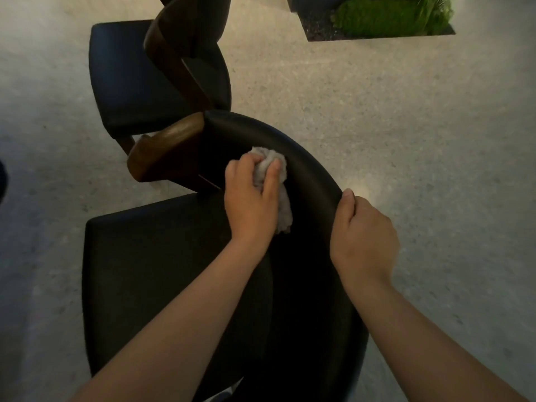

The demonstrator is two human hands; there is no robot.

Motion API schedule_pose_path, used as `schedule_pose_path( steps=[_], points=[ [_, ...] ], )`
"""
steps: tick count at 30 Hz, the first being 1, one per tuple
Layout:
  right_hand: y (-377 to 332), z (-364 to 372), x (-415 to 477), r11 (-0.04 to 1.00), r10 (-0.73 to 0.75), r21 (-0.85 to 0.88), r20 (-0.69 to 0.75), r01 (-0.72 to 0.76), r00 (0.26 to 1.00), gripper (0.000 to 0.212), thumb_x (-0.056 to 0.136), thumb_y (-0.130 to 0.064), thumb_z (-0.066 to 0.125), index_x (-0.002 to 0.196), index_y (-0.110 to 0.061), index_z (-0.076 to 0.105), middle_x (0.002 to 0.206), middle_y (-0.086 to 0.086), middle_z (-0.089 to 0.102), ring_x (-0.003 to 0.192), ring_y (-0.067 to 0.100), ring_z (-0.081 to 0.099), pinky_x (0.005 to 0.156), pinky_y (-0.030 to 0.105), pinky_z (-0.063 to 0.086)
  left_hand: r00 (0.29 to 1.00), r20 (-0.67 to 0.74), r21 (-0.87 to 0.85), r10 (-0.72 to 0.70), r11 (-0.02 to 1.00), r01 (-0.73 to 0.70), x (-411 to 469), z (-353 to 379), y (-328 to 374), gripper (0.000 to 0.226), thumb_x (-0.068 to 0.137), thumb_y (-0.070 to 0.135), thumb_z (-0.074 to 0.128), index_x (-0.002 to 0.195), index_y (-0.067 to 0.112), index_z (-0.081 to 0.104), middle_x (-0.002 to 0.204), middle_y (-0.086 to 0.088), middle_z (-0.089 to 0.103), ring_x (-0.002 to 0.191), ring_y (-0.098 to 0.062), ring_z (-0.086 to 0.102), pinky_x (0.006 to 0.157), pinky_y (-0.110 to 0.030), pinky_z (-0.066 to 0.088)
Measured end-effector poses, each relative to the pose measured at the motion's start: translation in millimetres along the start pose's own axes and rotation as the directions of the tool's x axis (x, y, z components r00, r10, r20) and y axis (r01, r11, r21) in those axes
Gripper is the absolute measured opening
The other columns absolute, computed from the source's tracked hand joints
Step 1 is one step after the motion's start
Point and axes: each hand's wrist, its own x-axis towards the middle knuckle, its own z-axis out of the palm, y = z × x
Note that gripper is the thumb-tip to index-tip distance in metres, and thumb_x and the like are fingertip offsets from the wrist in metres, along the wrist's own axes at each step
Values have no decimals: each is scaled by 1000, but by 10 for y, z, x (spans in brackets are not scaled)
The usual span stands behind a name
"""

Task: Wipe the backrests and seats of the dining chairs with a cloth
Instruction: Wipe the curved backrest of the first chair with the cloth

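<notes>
The left hand (249, 198) is clenched around a bunched pale cloth (285, 213), fingers curled over its top and the thumb pinching it from the right, and it holds the cloth against the inner face of a black padded backrest (307, 169). A loose tail of the cloth hangs out below the hand toward 6 o'clock. The right hand (365, 236), at 4 o'clock from the left one, grasps the top edge of the same curved backrest, thumb lying along the rim and fingers wrapped over the outer side out of sight. Both bare forearms come in from the bottom of the view. The backrest sweeps from 11 o'clock round to 5 o'clock, and its far end meets a rounded brown wooden armrest (165, 149) at 10 o'clock of the cloth. The black seat (150, 256) of this chair lies at 8 o'clock of the hands. A second chair (130, 82), with a black seat and a dark wooden back, stands just beyond at 11 o'clock. Both stand on a pale speckled floor (406, 126). At 1 o'clock, well apart, is a dark bed of green plants (385, 18)
</notes>
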Motion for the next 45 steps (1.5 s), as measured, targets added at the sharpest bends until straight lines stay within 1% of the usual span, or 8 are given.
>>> schedule_pose_path(
  steps=[6, 10, 13, 19, 26, 33, 39, 45],
  points=[
    [12, 26, 17, 1000, -7, -26, 12, 7, 1000, 45, 101, -39, 25, 73, -16, 51, 55, -9, 41, 49, 6, 38, 46, 23, 21, 990, -118, -20, 76, 997, -79, 360, 94, 265, 18, 92, 35, 62, 103, 22, 59, 104, 5, 51, 89, 2, 52, 80, -6, 40],
    [5, 29, 18, 999, -21, -43, 17, 21, 1000, 50, 99, -41, 19, 76, -15, 55, 58, -6, 45, 51, 10, 43, 49, 25, 27, 991, -9, 251, 137, 959, -130, 467, 198, 265, 26, 91, 38, 60, 110, 20, 61, 109, 1, 49, 95, -11, 52, 86, -27, 47],
    [6, 27, 16, 999, -19, -42, 32, 20, 999, 53, 100, -41, 20, 79, -13, 59, 61, -1, 52, 55, 16, 50, 53, 27, 34, 991, 12, 290, 137, 948, -134, 505, 200, 201, 27, 92, 39, 58, 111, 19, 60, 108, 1, 50, 90, -10, 54, 81, -25, 47],
    [-10, 4, 11, 999, -22, -22, 28, 23, 999, 51, 98, -42, 18, 70, -15, 51, 54, -5, 44, 47, 9, 41, 47, 24, 24, 998, -26, 96, -64, 993, 66, 365, 106, 31, 11, 91, 40, 53, 89, 29, 53, 90, 9, 54, 76, 1, 53, 69, -14, 38],
    [-5, 4, 15, 999, -10, -32, 40, 12, 999, 45, 101, -38, 23, 71, -17, 48, 53, -9, 40, 47, 4, 37, 46, 22, 21, 970, 100, 180, -220, 963, 200, 78, -271, -364, 15, 95, 33, 52, 102, 20, 56, 104, 0, 56, 86, -7, 57, 78, -28, 49],
    [-15, 1, 7, 999, -14, -28, 36, 15, 999, 47, 98, -42, 19, 71, -16, 49, 55, -6, 44, 48, 8, 39, 47, 23, 22, 995, -85, 152, 47, 988, -33, 275, 156, 53, 22, 93, 46, 52, 106, 28, 53, 104, 9, 46, 83, 0, 52, 71, -12, 41],
    [-22, 1, 9, 999, -10, -47, 9, 11, 1000, 39, 101, -38, 26, 72, -20, 46, 54, -13, 36, 48, 1, 33, 46, 21, 17, 992, -112, 155, 49, 987, -31, 280, 317, -8, 27, 91, 47, 47, 105, 25, 54, 102, 9, 46, 81, 0, 51, 71, -13, 40],
    [-11, 1, 5, 1000, -11, -28, 39, 12, 999, 49, 98, -42, 18, 73, -17, 52, 55, -7, 44, 48, 6, 40, 46, 24, 24, 996, -82, 100, 45, 994, -37, 261, 281, -31, 25, 89, 49, 45, 94, 26, 52, 98, 9, 47, 81, -1, 52, 71, -12, 39]
  ],
)
